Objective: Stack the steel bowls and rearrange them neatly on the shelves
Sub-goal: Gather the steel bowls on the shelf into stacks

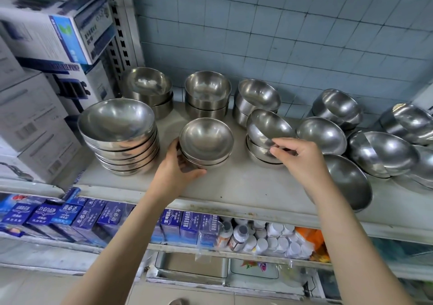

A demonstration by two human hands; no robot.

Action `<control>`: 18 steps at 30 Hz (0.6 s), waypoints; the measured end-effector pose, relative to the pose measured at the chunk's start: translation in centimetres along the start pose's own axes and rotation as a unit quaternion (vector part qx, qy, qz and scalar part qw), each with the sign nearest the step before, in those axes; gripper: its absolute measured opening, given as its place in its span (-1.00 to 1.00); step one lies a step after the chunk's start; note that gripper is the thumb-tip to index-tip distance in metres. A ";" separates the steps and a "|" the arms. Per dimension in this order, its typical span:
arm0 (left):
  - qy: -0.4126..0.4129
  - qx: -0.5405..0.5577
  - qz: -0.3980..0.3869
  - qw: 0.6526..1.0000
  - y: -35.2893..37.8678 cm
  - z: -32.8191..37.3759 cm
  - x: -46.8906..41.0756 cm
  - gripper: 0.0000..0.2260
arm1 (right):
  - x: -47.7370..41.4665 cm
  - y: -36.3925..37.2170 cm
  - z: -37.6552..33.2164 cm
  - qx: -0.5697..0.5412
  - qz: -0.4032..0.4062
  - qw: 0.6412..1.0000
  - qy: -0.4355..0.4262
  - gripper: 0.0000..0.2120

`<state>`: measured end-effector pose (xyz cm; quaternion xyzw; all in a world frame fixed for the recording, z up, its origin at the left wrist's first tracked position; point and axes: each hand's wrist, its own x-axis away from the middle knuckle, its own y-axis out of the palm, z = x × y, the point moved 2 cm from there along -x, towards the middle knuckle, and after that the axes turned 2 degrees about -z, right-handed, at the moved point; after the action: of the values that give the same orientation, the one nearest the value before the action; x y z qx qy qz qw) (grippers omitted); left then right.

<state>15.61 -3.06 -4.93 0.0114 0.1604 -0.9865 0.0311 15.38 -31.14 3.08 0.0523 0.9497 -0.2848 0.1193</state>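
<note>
1. A short stack of round polished steel bowls (206,140) stood at the middle front of the pale, scuffed metal shelf (234,187). The left hand (180,171) held its near-left side, the grip curled round the lower bowls.
2. Just to the right, a tilted mirror-bright steel bowl (269,126) sat askew on top of a second low stack. The right hand (300,157) met its near rim in a narrow grip, with thumb and forefinger pinching the edge.
3. A tall stack of wider, shallow steel bowls (117,126) stood at the left front, close beside the left hand's stack.
4. Three nested pairs of deep steel bowls (207,89) lined the back of the shelf against the pale blue tiled wall (281,35).
5. Loose, leaning steel bowls (384,152) crowded the right end, several touching. A single steel bowl at the front edge (349,180) was partly hidden by the right forearm.
6. White and blue cardboard boxes (35,105) were piled beyond the left upright. The lower shelf carried blue printed cartons (89,218) and white-capped bottles (269,241).
</note>
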 end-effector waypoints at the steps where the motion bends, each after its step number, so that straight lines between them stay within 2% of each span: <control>1: 0.000 0.003 -0.002 1.000 0.0 0.0 0.0 -0.08 | 0.0 0.1 -0.1 0.011 0.009 1.000 0.005 -0.64; 4: 0.002 0.006 -0.005 1.000 -0.1 0.1 -0.1 -0.08 | 0.1 0.1 -0.6 0.030 0.040 0.998 -0.024 -0.68; 7: 0.004 0.006 -0.004 1.000 -0.1 0.0 -0.1 -0.09 | 0.2 1.2 -2.2 0.055 0.030 0.985 -0.160 -0.83; 10: 0.009 0.009 -0.001 1.000 -0.1 0.1 -0.1 -0.10 | 0.2 4.0 -4.4 0.095 -0.025 0.956 -0.275 -0.81; 14: 0.018 0.008 -0.003 1.000 -0.1 0.2 0.0 -0.11 | -0.2 7.4 -4.8 0.150 -0.113 0.935 -0.301 -0.82; 18: 0.015 0.000 -0.011 1.000 -0.2 -0.1 -0.2 -0.03 | -0.4 8.1 -3.9 0.160 -0.132 0.936 -0.284 -0.82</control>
<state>15.77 -2.88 -4.94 0.0249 0.1612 -0.9865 0.0177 16.38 -22.24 2.07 -0.1382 0.8167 -0.4490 0.3351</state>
